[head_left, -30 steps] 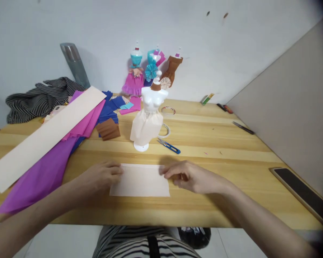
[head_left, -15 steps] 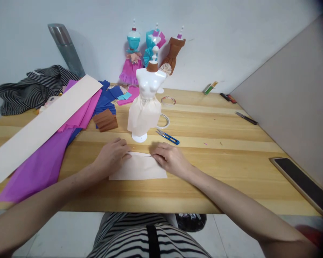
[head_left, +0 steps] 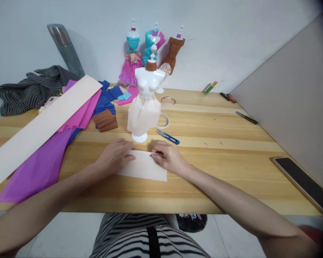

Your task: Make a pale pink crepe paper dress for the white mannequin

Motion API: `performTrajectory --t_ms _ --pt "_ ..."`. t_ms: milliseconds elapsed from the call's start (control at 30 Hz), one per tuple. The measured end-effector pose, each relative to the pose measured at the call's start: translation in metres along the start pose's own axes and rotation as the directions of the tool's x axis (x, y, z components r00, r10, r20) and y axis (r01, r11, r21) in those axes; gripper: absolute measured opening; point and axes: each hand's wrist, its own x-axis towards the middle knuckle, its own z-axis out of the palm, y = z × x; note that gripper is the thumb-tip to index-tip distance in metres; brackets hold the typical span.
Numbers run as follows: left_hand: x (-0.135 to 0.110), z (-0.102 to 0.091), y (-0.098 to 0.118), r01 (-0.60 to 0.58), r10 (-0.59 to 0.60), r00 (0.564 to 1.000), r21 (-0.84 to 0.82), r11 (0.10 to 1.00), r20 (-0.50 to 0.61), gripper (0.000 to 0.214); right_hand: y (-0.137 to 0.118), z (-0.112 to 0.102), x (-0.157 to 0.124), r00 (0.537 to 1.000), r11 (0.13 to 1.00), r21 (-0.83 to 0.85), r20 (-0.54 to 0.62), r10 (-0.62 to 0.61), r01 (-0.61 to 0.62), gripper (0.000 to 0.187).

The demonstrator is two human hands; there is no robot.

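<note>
A small cream paper sheet (head_left: 145, 168) lies on the wooden table (head_left: 231, 161) in front of me. My left hand (head_left: 115, 156) presses on its left part with fingers curled at the top edge. My right hand (head_left: 168, 157) pinches the sheet's top edge near the middle. Just behind the sheet stands a white mannequin (head_left: 145, 98) wearing a cream paper skirt and a brown collar.
Blue snips (head_left: 168, 137) and a tape ring (head_left: 163, 121) lie beside the mannequin. Long cream strip (head_left: 40, 129), purple, pink and blue papers (head_left: 78, 118) spread at left. Three dressed mannequins (head_left: 150, 53) stand by the wall. A phone (head_left: 301, 182) lies at right; striped cloth (head_left: 32, 89) far left.
Both hands slid from the sheet's side edges to its top edge and closer together. The sheet's left part now sits under my left hand and it lies slightly skewed.
</note>
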Motion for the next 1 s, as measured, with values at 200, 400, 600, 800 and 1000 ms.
performTrajectory --t_ms 200,400,600,800,1000 --pt "0.005 0.000 -0.002 0.070 -0.063 0.996 -0.101 0.992 0.066 0.002 0.004 0.000 0.000 0.992 0.985 0.117 0.024 0.122 -0.123 0.016" --pt "0.003 0.002 -0.002 -0.079 0.081 0.996 0.047 0.996 -0.026 0.011 0.003 0.000 0.000 0.998 0.993 0.111 0.044 0.033 -0.038 0.023" --pt "0.002 0.006 -0.003 -0.211 0.238 0.967 0.236 0.949 -0.093 0.027 0.000 -0.001 -0.003 0.995 0.995 0.030 0.012 -0.097 0.096 0.017" --pt "-0.004 0.005 -0.006 -0.340 0.409 0.908 0.405 0.849 -0.095 0.019 0.004 0.006 -0.010 0.962 0.934 -0.264 -0.063 -0.265 0.240 0.017" --pt "-0.008 0.004 -0.005 -0.412 0.514 0.853 0.485 0.771 -0.092 0.020 0.003 0.008 -0.012 0.921 0.845 -0.432 -0.075 -0.382 0.315 0.016"
